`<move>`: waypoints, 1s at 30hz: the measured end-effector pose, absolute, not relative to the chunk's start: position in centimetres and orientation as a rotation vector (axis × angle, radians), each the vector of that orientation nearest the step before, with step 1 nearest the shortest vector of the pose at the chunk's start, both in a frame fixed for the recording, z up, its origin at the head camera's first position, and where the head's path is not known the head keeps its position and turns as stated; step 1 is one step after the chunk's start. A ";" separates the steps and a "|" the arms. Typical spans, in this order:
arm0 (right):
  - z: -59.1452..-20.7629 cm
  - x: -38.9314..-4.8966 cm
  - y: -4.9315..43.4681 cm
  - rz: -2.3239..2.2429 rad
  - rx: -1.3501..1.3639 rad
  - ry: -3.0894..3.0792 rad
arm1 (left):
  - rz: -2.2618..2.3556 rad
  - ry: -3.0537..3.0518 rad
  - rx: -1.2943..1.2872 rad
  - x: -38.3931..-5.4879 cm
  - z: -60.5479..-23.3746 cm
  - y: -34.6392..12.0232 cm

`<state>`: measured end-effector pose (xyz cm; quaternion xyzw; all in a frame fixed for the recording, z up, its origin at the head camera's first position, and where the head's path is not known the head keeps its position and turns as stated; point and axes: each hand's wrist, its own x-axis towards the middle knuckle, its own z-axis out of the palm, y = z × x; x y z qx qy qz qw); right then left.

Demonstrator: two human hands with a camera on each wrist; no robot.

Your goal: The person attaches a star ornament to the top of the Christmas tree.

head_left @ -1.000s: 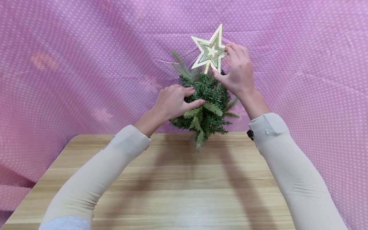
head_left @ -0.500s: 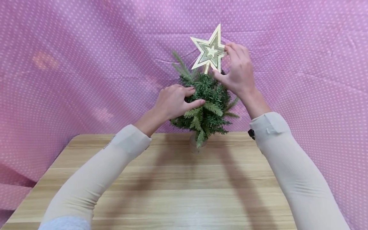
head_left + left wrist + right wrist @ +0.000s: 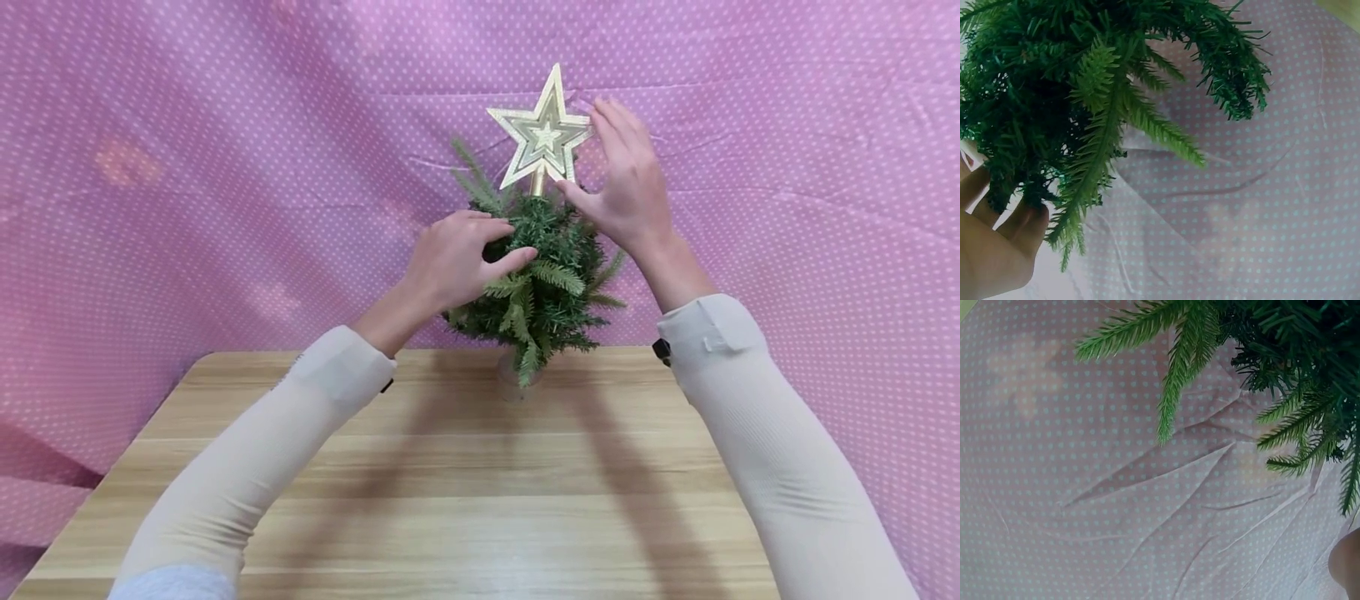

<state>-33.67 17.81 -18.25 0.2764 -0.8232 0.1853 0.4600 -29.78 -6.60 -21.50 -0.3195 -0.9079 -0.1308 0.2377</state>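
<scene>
A small artificial Christmas tree stands at the table's back edge, its dark green branches mixed with lighter sprigs. A gold star topper sits upright at its top on a gold stem. My right hand is beside the star, thumb and fingers spread and relaxed, fingertips right at its right-hand point. My left hand lies against the tree's left side, thumb and fingers apart over the foliage. In the left wrist view, the left fingers reach into the foliage. Only a bit of the right hand shows in the right wrist view.
The tree's clear base rests on a light wood-grain table. Close behind hangs a pink cloth with white dots, which also drapes down both sides. Shadows of both arms fall across the tabletop.
The star has turned from a rightward tilt to nearly upright. My right fingers have loosened from its point and moved slightly right. My left thumb and fingers have lifted a little.
</scene>
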 end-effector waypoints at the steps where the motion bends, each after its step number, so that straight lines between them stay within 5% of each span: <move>1: -18.2 -33.7 17.8 0.458 0.686 -2.021 | -0.369 -2.479 -0.880 -29.7 -21.4 -6.7; 30: -19.2 -32.1 18.6 0.475 0.731 -2.037 | -0.435 -2.441 -0.833 -29.1 -21.5 -9.8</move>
